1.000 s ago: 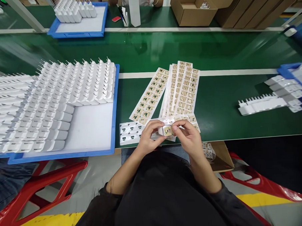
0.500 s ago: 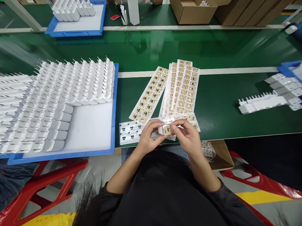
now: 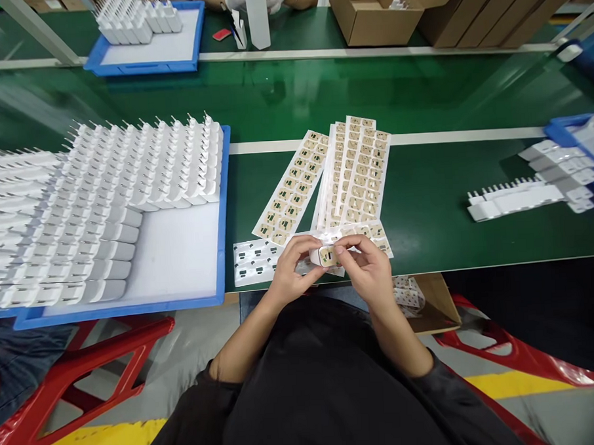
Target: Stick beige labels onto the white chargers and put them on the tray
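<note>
Item: white charger (image 3: 327,256), at the bench's near edge, pinched between my left hand (image 3: 290,273) and right hand (image 3: 373,275). My right fingertips (image 3: 345,250) press its end face (gold label showing). Label sheets (image 3: 356,174) fan out just beyond. Blue tray (image 3: 221,206) of racked chargers (image 3: 142,170) sits toward the left end.

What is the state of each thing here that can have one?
charger: held between both hands.
left hand: closed on the charger.
right hand: fingertips pinching the charger.
sticker sheets: fanned out flat.
blue tray: partly filled with chargers.
cardboard box: open.
</note>
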The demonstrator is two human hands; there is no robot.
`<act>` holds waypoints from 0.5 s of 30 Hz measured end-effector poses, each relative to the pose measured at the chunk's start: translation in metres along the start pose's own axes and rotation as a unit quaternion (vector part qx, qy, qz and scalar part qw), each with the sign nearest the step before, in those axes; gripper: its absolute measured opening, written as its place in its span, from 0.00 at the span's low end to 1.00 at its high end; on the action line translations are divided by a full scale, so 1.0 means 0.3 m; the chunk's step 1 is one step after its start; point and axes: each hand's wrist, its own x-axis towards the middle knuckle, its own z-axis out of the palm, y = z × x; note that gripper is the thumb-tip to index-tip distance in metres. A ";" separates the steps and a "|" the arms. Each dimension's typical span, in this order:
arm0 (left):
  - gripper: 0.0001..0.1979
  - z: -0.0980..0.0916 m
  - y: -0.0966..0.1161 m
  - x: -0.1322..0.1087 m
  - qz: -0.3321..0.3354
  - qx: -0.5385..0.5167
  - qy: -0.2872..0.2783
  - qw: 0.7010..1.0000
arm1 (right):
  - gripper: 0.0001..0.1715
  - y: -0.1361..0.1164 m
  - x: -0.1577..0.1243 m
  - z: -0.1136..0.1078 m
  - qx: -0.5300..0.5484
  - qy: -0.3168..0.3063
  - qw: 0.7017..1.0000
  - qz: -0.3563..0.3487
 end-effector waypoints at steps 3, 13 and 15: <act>0.21 -0.001 0.000 0.001 0.002 0.005 -0.002 1.000 | 0.04 -0.005 -0.001 0.005 0.001 0.005 1.000 0.002; 0.21 -0.002 -0.010 -0.004 0.005 0.005 -0.004 1.000 | 0.03 -0.004 0.004 0.018 -0.019 0.017 1.000 -0.016; 0.21 -0.002 -0.010 -0.003 0.006 0.007 -0.004 1.000 | 0.03 -0.004 0.003 0.019 -0.022 0.017 0.999 -0.019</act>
